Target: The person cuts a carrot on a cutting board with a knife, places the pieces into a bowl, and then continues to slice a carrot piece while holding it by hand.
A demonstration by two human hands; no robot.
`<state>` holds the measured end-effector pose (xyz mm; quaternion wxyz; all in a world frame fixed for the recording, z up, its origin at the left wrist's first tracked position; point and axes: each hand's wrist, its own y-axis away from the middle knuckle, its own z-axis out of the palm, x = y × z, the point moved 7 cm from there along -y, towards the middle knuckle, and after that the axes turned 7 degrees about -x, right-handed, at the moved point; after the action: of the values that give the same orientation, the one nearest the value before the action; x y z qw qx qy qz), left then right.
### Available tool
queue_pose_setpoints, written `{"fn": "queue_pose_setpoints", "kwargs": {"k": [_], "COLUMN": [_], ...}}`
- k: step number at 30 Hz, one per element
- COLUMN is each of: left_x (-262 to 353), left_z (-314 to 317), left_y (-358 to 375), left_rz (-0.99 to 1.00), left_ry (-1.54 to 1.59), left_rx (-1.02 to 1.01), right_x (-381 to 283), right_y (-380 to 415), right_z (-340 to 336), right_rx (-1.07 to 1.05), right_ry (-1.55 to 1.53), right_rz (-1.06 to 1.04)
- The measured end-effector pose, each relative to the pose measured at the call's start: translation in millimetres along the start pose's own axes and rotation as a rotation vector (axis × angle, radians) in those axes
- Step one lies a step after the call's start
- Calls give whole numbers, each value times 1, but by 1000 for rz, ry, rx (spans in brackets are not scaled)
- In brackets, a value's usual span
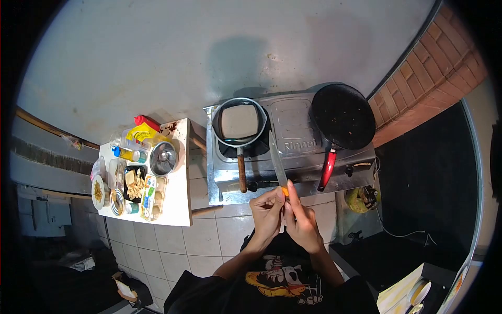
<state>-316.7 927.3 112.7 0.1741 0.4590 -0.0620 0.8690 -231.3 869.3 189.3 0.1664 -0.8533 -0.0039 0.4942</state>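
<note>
My two hands meet in front of a steel gas stove (298, 138). My right hand (302, 222) grips a knife (277, 159) by its orange handle, and the long blade points away over the stove's front. My left hand (265, 212) touches the same handle end, fingers closed beside the right hand's. A grey saucepan (239, 121) with a wooden handle sits on the left burner with pale liquid in it. A black frying pan (342, 115) with a red handle rests on the right burner.
A small white table (175, 204) at the left holds a red-capped bottle (147, 122), a yellow packet, a steel bowl (163, 158), jars, a tray of food and an egg carton (148, 197). Tiled floor lies below, a brick wall (434, 68) at the right.
</note>
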Motion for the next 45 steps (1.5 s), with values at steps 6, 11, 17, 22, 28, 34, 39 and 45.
{"fn": "queue_pose_setpoints", "kwargs": {"k": [6,11,17,22,28,34,39,45], "left_x": [-22,-67,-134,-203,-267,-320,-353,-436], "left_z": [40,110,204,262,321,378,414,450], "left_y": [29,84,220,342,483,587,651,713], "left_rz": [-65,-263,-516,-689,-769,-744,-759,-792], "left_ry": [75,150,129,134,-75,-139,-149,-269], "left_rx": [-116,-401,-717,-910,-1274,-1518,-1576,-1560], "right_x": [4,2,-26,-40,-89,-103,-89,-33], "right_y": [48,143,316,477,649,763,830,928], "right_z": [-35,-93,-159,-181,-184,-177,-198,-259], "right_rx": [91,304,723,911,1394,1713,1733,1608], "right_ry": [46,105,218,148,144,93,107,26], "right_rz": [77,212,315,598,866,1013,1080,1059]}}
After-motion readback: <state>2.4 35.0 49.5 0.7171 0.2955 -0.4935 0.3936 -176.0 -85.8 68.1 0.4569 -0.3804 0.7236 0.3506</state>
